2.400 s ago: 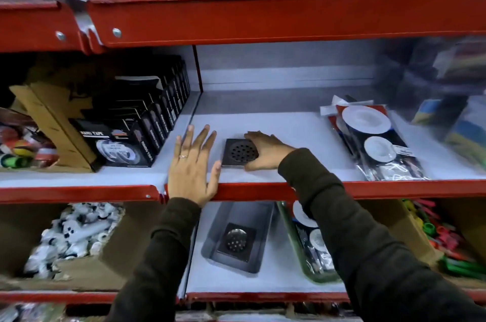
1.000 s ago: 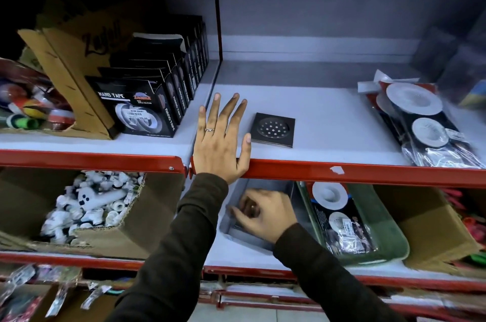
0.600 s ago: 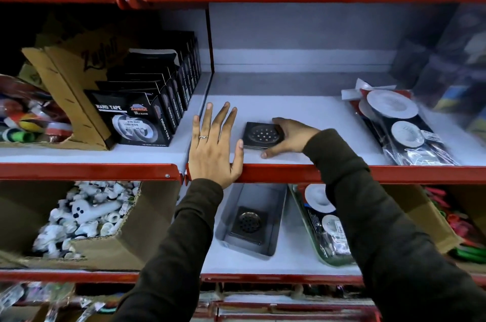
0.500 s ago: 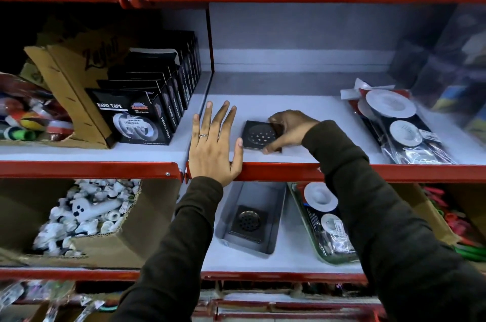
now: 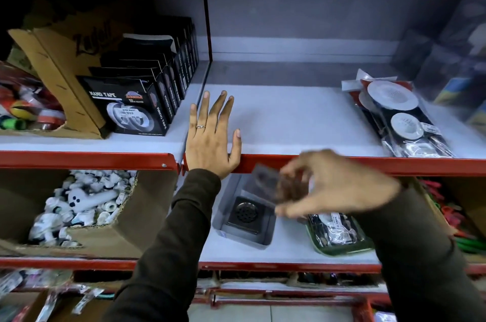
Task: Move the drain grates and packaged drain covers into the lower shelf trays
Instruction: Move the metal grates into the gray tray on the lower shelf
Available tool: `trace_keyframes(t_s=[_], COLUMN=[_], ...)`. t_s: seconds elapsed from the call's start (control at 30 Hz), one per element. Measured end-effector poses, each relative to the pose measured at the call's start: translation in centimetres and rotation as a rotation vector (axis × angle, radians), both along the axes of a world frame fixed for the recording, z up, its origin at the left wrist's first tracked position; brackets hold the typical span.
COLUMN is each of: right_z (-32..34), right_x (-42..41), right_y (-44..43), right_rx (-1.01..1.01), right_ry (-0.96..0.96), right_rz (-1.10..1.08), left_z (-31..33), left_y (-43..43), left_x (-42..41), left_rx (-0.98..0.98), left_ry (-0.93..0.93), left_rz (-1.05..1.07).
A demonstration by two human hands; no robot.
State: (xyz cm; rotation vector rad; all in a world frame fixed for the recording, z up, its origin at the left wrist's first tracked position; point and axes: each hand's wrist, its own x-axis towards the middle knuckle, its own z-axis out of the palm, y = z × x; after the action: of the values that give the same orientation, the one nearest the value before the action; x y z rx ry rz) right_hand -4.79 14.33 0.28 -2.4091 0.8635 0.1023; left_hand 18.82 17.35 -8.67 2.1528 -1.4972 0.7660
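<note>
Off the upper shelf (image 5: 289, 122) came the drain grate (image 5: 273, 185), now pinched in the blurry right hand (image 5: 334, 185) above the gray tray (image 5: 265, 237), which held another grate (image 5: 244, 212). Left hand (image 5: 210, 143) lay flat and open on the shelf edge.

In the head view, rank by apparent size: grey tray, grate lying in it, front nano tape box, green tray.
1. Front nano tape box, though it may only be nearer.
2. Grey tray.
3. Grate lying in it, plainly smallest.
Green tray: largely hidden by the right hand, so unranked.
</note>
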Motion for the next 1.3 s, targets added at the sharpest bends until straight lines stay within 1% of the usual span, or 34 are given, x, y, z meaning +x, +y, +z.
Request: trace_keyframes(t_s=[0.07, 0.1, 0.2, 0.3, 0.4, 0.5, 0.57, 0.63, 0.77, 0.83, 0.93, 1.0, 1.1, 1.13, 1.17, 1.2, 1.23, 1.27, 1.3], right_z=[-4.1, -6.8, -14.7, -21.0, -25.0, -27.8, -28.6, -28.6, -25.3, -22.5, -18.2, -14.8, -9.2, -7.8, -6.6, -5.7, -5.3, -5.0, -4.9], right_x=[1.0, 1.8, 4.7, 7.5, 9.3, 10.2, 10.2, 9.8, 7.4, 5.3, 1.7, -1.1, -5.8, -7.2, -8.9, -10.5, -11.9, -13.7, -15.0], right_y=[0.9, 0.6, -2.1, -3.9, -4.0, -4.0, -3.8, -3.5, -2.3, -1.3, -0.3, -0.9, -3.8, -5.3, -6.9, -8.8, -10.8, -12.9, -14.6], right_rx=[0.055, 0.057, -0.013, -0.068, -0.063, -0.050, -0.062, -0.084, -0.188, -0.273, -0.374, -0.421, -0.532, -0.598, -0.669, -0.715, -0.725, -0.700, -0.625], right_ry=[0.127, 0.152, 0.190, 0.237, 0.260, 0.309, 0.296, 0.209, -0.082, -0.257, -0.584, -0.783, -0.963, -0.974, -0.940, -0.844, -0.703, -0.526, -0.353], right_rz=[0.043, 0.036, -0.049, -0.114, -0.207, -0.207, -0.216, -0.241, -0.288, -0.300, -0.338, -0.377, -0.455, -0.490, -0.551, -0.646, -0.763, -0.879, -0.973], left_z=[0.0, 0.0, 0.0, 0.0, -0.1, -0.2, -0.2, -0.3, -0.3, -0.1, 0.1, 0.3, 0.7, 0.8, 1.2, 1.6, 1.8, 2.3, 2.5], left_y=[0.0, 0.0, -0.1, -0.1, -0.2, -0.4, -0.3, -0.4, -0.2, -0.1, -0.2, -0.7, -2.9, -3.8, -4.9, -6.1, -7.3, -8.5, -9.6], left_x=[0.0, 0.0, 0.1, 0.2, 0.2, 0.5, 0.4, 0.5, 0.1, -0.2, -0.5, -1.9, -6.5, -8.0, -9.8, -11.6, -13.3, -15.5, -17.5], left_rx=[-0.012, -0.013, -0.014, -0.011, -0.018, -0.019, -0.015, -0.013, 0.023, 0.046, 0.080, 0.080, 0.028, -0.008, -0.042, -0.058, -0.045, -0.009, 0.035], left_ry=[-0.003, -0.004, -0.011, -0.022, -0.022, -0.029, -0.037, -0.038, -0.023, -0.002, 0.053, 0.124, 0.338, 0.447, 0.561, 0.663, 0.742, 0.782, 0.802], left_rz=[0.001, -0.002, -0.013, -0.015, -0.020, -0.017, -0.012, -0.008, -0.001, -0.009, 0.004, 0.016, 0.072, 0.100, 0.116, 0.109, 0.079, 0.035, -0.006])
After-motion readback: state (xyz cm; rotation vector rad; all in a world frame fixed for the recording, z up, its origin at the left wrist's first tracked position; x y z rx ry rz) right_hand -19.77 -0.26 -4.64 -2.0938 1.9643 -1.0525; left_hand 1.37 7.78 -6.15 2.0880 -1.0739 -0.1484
